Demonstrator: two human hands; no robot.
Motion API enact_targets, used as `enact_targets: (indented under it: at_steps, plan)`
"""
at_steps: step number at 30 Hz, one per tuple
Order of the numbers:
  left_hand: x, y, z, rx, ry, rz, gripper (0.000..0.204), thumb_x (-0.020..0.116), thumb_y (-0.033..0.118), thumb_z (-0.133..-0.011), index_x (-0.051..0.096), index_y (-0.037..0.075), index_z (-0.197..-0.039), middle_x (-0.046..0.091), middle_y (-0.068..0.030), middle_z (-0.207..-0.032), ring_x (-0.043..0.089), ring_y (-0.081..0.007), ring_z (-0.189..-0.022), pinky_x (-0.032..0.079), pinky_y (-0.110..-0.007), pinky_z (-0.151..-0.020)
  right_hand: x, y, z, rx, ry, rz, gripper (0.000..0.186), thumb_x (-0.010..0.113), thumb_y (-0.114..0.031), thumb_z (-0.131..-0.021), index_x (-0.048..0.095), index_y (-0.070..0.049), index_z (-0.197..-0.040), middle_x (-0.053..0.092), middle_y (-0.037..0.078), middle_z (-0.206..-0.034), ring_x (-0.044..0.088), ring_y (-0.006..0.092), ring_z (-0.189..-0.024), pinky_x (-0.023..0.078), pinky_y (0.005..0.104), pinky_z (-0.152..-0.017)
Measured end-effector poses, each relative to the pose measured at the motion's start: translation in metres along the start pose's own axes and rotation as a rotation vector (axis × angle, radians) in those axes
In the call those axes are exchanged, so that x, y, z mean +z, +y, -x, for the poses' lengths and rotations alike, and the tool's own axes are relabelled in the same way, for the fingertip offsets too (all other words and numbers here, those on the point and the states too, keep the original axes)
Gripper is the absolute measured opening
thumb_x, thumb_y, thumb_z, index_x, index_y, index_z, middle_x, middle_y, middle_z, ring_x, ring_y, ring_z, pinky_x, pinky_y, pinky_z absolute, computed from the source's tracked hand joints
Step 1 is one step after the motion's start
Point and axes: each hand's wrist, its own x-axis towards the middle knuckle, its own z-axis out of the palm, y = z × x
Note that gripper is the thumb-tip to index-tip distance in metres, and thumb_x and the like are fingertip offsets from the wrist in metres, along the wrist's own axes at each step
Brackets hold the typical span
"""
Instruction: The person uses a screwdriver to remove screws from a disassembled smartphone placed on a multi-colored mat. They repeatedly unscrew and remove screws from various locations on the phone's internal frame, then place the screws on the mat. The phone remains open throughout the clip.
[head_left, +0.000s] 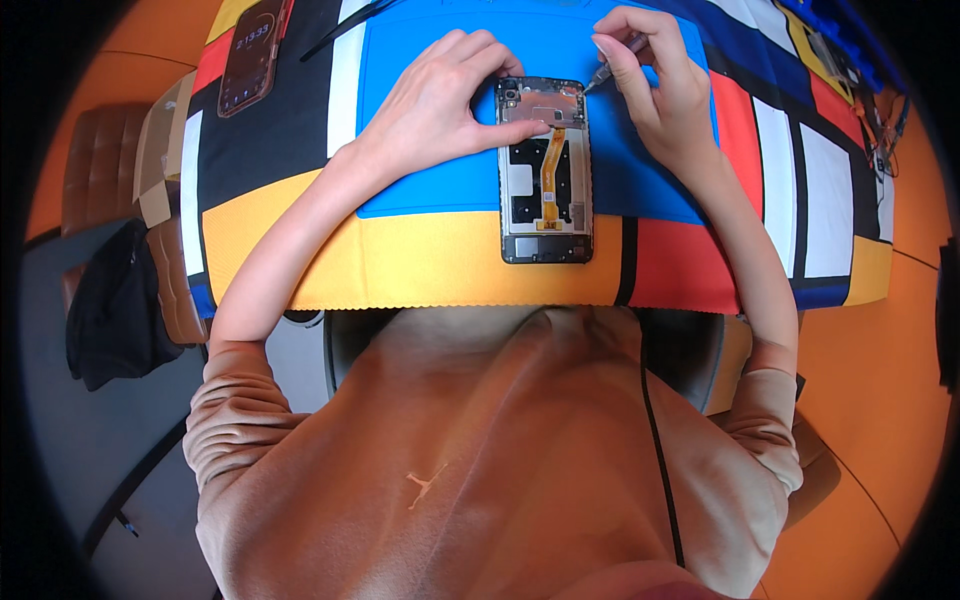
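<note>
A person's left hand (440, 98) grasps an opened smartphone (523, 178), thumb across its face and forefinger at its far left corner, while the right hand (657, 92) pinches a slim pointed tool (602, 74), its tip at the phone's far right edge. An orange ribbon cable (548, 188) runs along the phone, which lies across the near edge of a blue mat (430, 185) on a colour-blocked tablecloth (270, 235). A second smartphone (249, 62) lies far left.
</note>
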Motion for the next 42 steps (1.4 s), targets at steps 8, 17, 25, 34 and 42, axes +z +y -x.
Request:
enact_targets:
  at_steps: [8,17,25,34,42]
  plan:
    - [-0.001,0.0,-0.001,-0.014,-0.01,0.01,0.049,0.086,0.046,-0.08,0.068,0.007,-0.106,0.063,-0.0057,-0.104,0.06,-0.0226,-0.097,0.051,-0.033,-0.083,-0.006,-0.001,-0.011,-0.044,-0.063,0.01,0.021,0.069,0.001,-0.09,0.051,-0.003,-0.101,0.062,0.013,-0.099,0.063,0.0216,-0.088,0.05,0.0294,-0.077]
    - [-0.001,0.0,-0.002,-0.012,-0.003,0.012,0.05,0.084,0.05,-0.081,0.068,0.008,-0.103,0.063,-0.0052,-0.099,0.061,-0.0219,-0.096,0.051,-0.032,-0.081,-0.012,-0.012,-0.014,-0.112,-0.112,0.06,0.025,0.058,0.009,-0.083,0.041,-0.005,-0.092,0.058,0.017,-0.106,0.059,0.0286,-0.093,0.047,0.0339,-0.084]
    - [0.001,0.0,-0.002,0.016,0.025,0.018,0.05,0.084,0.05,-0.081,0.068,0.008,-0.103,0.064,-0.0066,-0.099,0.061,-0.0218,-0.095,0.051,-0.033,-0.08,-0.012,-0.01,-0.021,-0.162,-0.117,-0.024,0.026,0.059,0.009,-0.082,0.039,-0.006,-0.091,0.058,0.018,-0.106,0.059,0.0295,-0.093,0.047,0.0353,-0.085]
    - [0.001,-0.001,-0.002,0.0,0.011,-0.001,0.052,0.083,0.053,-0.081,0.069,0.008,-0.104,0.064,-0.0069,-0.099,0.061,-0.0217,-0.096,0.051,-0.033,-0.081,-0.015,-0.008,-0.02,-0.174,-0.098,0.009,0.029,0.064,0.008,-0.081,0.04,-0.007,-0.09,0.058,0.016,-0.103,0.058,0.0265,-0.088,0.047,0.0335,-0.079]
    - [0.001,0.0,-0.002,-0.009,0.001,-0.003,0.054,0.082,0.054,-0.081,0.068,0.008,-0.106,0.064,-0.0069,-0.099,0.062,-0.0217,-0.096,0.051,-0.033,-0.081,-0.011,-0.002,-0.017,-0.163,-0.05,0.049,0.031,0.065,0.006,-0.079,0.04,-0.007,-0.092,0.057,0.014,-0.103,0.056,0.0252,-0.088,0.045,0.0332,-0.078]
